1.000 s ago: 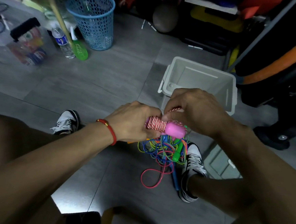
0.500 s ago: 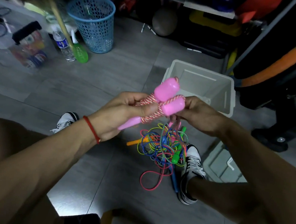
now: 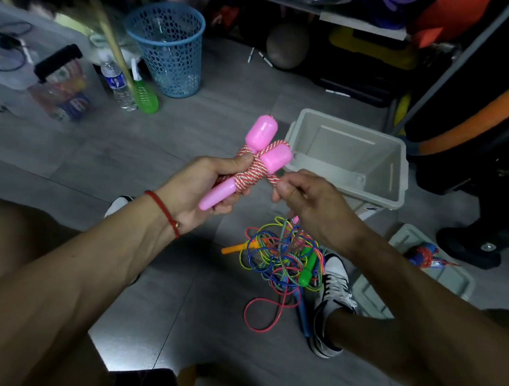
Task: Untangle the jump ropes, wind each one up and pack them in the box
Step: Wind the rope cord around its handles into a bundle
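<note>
My left hand [image 3: 208, 186] is wrapped round the two pink plastic handles [image 3: 272, 158] of a jump rope, thumb pressed on top of the red-and-white braided cord [image 3: 253, 170] wound about them. My right hand [image 3: 306, 202] pinches the loose end of that cord between thumb and fingertips, just beside the bundle. I hold it above the floor, in front of the open white plastic box [image 3: 398, 184], which looks empty as far as I can see.

The braided cord seems soft and grippy, so the turns should stay put if I keep tension, though they will spring loose if my thumb lets go. The handles are smooth, hard and light; the best hold is across the wound middle, not the slick bulbous ends.

Below, between my shoes, lies the tangle of thin coloured ropes [image 3: 285, 255] with green, orange and blue handles. Those thin cords look springy and slippery, likely to knot tighter if pulled hard.
</note>
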A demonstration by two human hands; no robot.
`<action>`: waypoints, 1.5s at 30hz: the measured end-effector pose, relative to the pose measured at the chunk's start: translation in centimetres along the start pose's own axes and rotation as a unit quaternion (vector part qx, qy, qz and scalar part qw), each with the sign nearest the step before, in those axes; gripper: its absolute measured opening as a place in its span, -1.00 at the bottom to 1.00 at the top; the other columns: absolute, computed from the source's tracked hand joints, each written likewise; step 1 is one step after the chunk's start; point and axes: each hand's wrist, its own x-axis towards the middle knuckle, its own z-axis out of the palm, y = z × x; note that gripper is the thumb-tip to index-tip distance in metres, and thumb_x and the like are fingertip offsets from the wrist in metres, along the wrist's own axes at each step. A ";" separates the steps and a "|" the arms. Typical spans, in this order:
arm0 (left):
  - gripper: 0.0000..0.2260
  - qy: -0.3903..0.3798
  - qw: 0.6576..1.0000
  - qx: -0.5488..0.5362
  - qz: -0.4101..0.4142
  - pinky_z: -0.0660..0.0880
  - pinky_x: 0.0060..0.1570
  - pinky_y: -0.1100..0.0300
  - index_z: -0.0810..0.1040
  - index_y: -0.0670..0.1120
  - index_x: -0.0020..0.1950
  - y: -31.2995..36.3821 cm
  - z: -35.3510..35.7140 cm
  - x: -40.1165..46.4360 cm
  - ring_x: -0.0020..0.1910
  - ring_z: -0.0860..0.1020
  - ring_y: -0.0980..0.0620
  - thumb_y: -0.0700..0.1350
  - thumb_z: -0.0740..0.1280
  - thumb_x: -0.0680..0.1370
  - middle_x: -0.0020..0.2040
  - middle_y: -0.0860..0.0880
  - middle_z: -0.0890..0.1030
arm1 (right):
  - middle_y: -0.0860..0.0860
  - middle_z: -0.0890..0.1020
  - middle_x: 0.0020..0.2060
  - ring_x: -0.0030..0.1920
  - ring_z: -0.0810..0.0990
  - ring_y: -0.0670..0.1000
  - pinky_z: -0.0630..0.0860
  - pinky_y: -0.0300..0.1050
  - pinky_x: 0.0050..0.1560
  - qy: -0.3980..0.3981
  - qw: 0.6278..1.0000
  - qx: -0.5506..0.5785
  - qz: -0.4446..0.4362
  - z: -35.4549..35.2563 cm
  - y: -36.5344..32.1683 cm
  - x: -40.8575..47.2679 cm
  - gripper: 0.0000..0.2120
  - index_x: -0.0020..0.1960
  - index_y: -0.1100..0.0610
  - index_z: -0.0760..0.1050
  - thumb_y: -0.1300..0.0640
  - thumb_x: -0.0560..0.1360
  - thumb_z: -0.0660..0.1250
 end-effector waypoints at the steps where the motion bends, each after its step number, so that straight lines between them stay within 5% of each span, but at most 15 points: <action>1: -0.80 0.020 1.000 0.002 0.005 0.11 -0.53 0.24 0.50 -0.10 -0.13 -0.3 0.2 0.2 -0.54 0.28 0.08 0.02 0.33 0.54 -0.35 -0.10 0.48 | -0.07 0.47 -0.35 -0.39 0.46 -0.03 0.44 -0.06 -0.28 -0.002 1.000 0.019 0.021 0.5 -0.2 -0.1 -0.75 -0.13 0.00 0.58 0.01 0.64 0.20; 4: -0.76 0.079 0.996 0.010 0.031 0.14 -0.53 0.27 0.54 -0.13 -0.14 -1.0 0.3 1.0 -0.53 0.30 0.06 0.02 0.34 0.59 -0.36 -0.10 0.50 | -0.19 0.39 -0.50 -0.46 0.33 -0.11 0.35 -0.12 -0.34 -0.009 0.992 0.076 0.102 1.7 -1.0 0.0 -0.69 -0.17 0.00 0.62 0.02 0.65 0.19; 10: -0.82 0.193 0.962 0.095 0.166 0.29 -0.52 0.33 0.62 -0.16 -0.10 -1.9 1.2 2.1 -0.52 0.41 0.17 -0.05 0.46 0.53 -0.39 -0.03 0.56 | -0.17 0.40 -0.50 -0.41 0.34 -0.06 0.29 -0.14 -0.31 0.051 0.970 0.130 0.199 1.7 -3.2 0.2 -0.69 -0.20 0.05 0.68 0.09 0.62 0.24; 14: -0.69 0.233 0.896 0.250 0.283 0.59 -0.24 0.03 0.66 -0.03 0.01 -3.0 1.3 2.7 -0.28 0.60 0.07 0.17 0.44 0.44 -0.21 -0.02 0.68 | -0.16 0.41 -0.60 -0.52 0.34 -0.15 0.28 -0.19 -0.37 0.106 0.973 0.083 0.189 1.4 -3.8 0.2 -0.73 -0.17 0.13 0.69 0.05 0.59 0.30; 19: -0.64 0.269 0.791 0.384 0.393 0.59 -0.14 -0.03 0.58 0.06 0.29 -4.0 3.2 1.7 -0.07 0.61 -0.09 0.11 0.37 0.52 -0.05 0.00 0.58 | -0.06 0.33 -0.58 -0.54 0.23 -0.08 0.19 -0.16 -0.41 0.176 0.962 0.109 0.176 1.6 -4.4 -0.1 -0.50 -0.21 0.26 0.64 -0.22 0.49 0.38; 22: -0.55 0.272 0.763 0.395 0.434 0.56 -0.06 -0.02 0.53 -0.04 0.39 -4.3 4.1 1.1 -0.07 0.59 -0.10 0.01 0.42 0.51 -0.05 -0.05 0.55 | 0.07 0.44 -0.56 -0.50 0.27 -0.07 0.26 -0.07 -0.45 0.228 0.955 0.134 0.135 1.5 -5.0 -0.1 -0.46 -0.24 0.23 0.66 -0.28 0.45 0.42; 25: -0.45 0.220 0.799 0.370 0.420 0.55 -0.01 0.11 0.42 -0.03 0.50 -3.7 4.3 0.4 -0.07 0.57 0.08 -0.01 0.43 0.52 0.00 -0.01 0.55 | 0.15 0.67 -0.39 -0.44 0.43 -0.02 0.50 0.04 -0.37 0.243 0.952 0.148 0.110 0.7 -5.1 0.6 -0.58 -0.20 0.09 0.72 -0.29 0.42 0.43; 27: -0.55 0.181 0.843 0.312 0.400 0.58 0.00 0.08 0.47 0.02 0.45 -2.5 3.4 -0.1 -0.09 0.58 0.11 0.07 0.37 0.58 -0.01 0.00 0.59 | 0.12 0.73 -0.29 -0.36 0.45 -0.11 0.45 -0.11 -0.28 0.205 0.961 0.164 0.082 -0.4 -5.2 0.8 -0.67 -0.16 0.06 0.74 -0.21 0.46 0.45; 30: -0.59 0.097 0.959 0.043 0.263 0.60 -0.06 -0.01 0.54 -0.07 0.34 0.0 2.3 -0.8 -0.11 0.62 0.03 0.05 0.33 0.54 0.00 -0.08 0.66 | -0.14 0.54 -0.52 -0.47 0.34 -0.18 0.34 -0.28 -0.37 0.109 0.977 0.185 0.013 -2.2 -5.8 0.7 -0.81 -0.14 0.09 0.72 0.08 0.58 0.38; 32: -0.57 0.000 0.988 -0.059 0.140 0.51 -0.06 0.05 0.51 -0.16 0.30 1.2 1.6 -1.2 -0.09 0.59 -0.01 0.03 0.29 0.51 0.03 -0.17 0.62 | -0.19 0.37 -0.57 -0.53 0.21 -0.18 0.21 -0.29 -0.49 0.048 0.977 0.207 -0.019 -2.6 -6.0 0.6 -0.73 -0.21 0.04 0.67 0.15 0.62 0.31; 35: -0.56 -0.162 0.981 -0.096 0.041 0.58 0.03 -0.09 0.53 -0.26 0.26 1.6 0.9 -1.7 0.00 0.63 -0.24 0.02 0.19 0.54 0.12 -0.31 0.62 | -0.20 0.48 -0.57 -0.56 0.35 -0.25 0.30 -0.45 -0.45 0.001 0.971 0.239 -0.025 -2.6 -5.7 1.1 -0.74 -0.12 0.21 0.64 0.23 0.64 0.22; 38: -0.68 -0.193 0.974 -0.092 0.080 0.61 -0.14 -0.03 0.59 -0.28 0.05 1.2 0.4 -1.1 -0.21 0.60 -0.16 -0.03 0.24 0.55 -0.03 -0.28 0.64 | -0.18 0.59 -0.42 -0.35 0.47 -0.27 0.41 -0.40 -0.24 -0.003 0.982 0.177 -0.061 -2.8 -5.1 1.7 -0.78 -0.13 0.11 0.67 0.08 0.59 0.29; 41: -0.72 -0.167 0.976 -0.076 0.120 0.56 -0.16 0.04 0.56 -0.25 0.02 0.9 0.3 -0.2 -0.24 0.53 -0.07 -0.03 0.34 0.52 -0.12 -0.19 0.58 | -0.08 0.71 -0.22 -0.17 0.58 -0.19 0.56 -0.19 -0.05 0.027 0.984 0.167 -0.052 -2.7 -4.5 2.5 -0.80 -0.07 0.07 0.70 0.01 0.54 0.34; 45: -0.71 -0.048 0.985 0.005 0.164 0.52 -0.18 0.12 0.60 -0.25 0.12 0.5 -0.1 1.1 -0.23 0.51 0.04 -0.07 0.35 0.52 -0.12 -0.11 0.61 | 0.07 0.70 -0.30 -0.31 0.60 0.03 0.55 0.01 -0.18 0.112 0.994 -0.010 -0.008 -1.7 -3.8 3.0 -0.67 -0.18 -0.04 0.68 -0.26 0.50 0.33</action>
